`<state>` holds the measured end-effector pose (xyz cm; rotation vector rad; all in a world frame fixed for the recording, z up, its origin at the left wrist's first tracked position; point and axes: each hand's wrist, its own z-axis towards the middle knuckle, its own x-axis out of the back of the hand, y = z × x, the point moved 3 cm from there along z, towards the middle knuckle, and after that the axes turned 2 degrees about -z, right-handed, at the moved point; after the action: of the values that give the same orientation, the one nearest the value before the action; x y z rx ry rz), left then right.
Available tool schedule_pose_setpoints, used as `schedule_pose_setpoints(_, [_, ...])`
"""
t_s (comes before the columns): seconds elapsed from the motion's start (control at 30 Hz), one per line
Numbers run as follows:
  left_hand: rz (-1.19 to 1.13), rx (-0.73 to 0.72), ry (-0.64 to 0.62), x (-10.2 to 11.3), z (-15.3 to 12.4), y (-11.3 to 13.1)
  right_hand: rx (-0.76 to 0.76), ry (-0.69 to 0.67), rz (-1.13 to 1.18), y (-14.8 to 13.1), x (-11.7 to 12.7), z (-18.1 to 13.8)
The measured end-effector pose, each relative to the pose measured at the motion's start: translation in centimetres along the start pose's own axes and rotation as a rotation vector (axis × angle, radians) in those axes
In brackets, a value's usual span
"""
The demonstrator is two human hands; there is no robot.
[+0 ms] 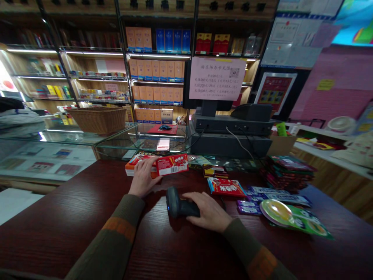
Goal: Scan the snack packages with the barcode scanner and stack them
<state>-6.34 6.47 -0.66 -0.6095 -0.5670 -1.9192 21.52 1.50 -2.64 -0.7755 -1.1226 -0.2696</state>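
My left hand (145, 177) has its fingers curled over a red snack box (173, 165), whose printed barcode side faces me. More red and orange snack packaging (132, 168) lies under and to the left of these fingers. My right hand (208, 212) is closed around the handle of a black barcode scanner (175, 205), held low over the dark table, its head pointing left and a small blue light showing. Beyond the right hand lies a red and blue snack packet (226, 187).
Purple wrapped bars (249, 207), a green blister pack (300, 219) and a stack of dark packets (288, 171) lie to the right on the wooden table (72, 217). A cash register (230, 132) and glass counter (116, 144) stand beyond, with a wicker basket (99, 119).
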Motion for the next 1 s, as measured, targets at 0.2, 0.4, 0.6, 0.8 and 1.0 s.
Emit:
schedule_pose_setpoints(0.2, [-0.007,0.007,0.003,0.0,0.0,0.0,0.008,-0.002,-0.022,-0.1,-0.1,0.0])
schedule_pose_setpoints(0.4, [-0.019,0.005,0.006,0.1,0.1,0.3,-0.007,-0.014,-0.018,-0.5,0.4,0.0])
schedule_pose_setpoints(0.6, [-0.034,0.001,0.006,0.2,0.2,0.5,-0.107,0.201,0.141,0.3,1.2,0.2])
schedule_pose_setpoints(0.8, [-0.027,-0.032,-0.003,-0.2,0.2,0.8,-0.275,0.51,0.39,3.6,1.6,1.5])
schedule_pose_setpoints(1.0, [-0.049,-0.08,-0.012,-0.1,0.4,1.6,-0.35,0.63,0.524,5.8,2.0,2.9])
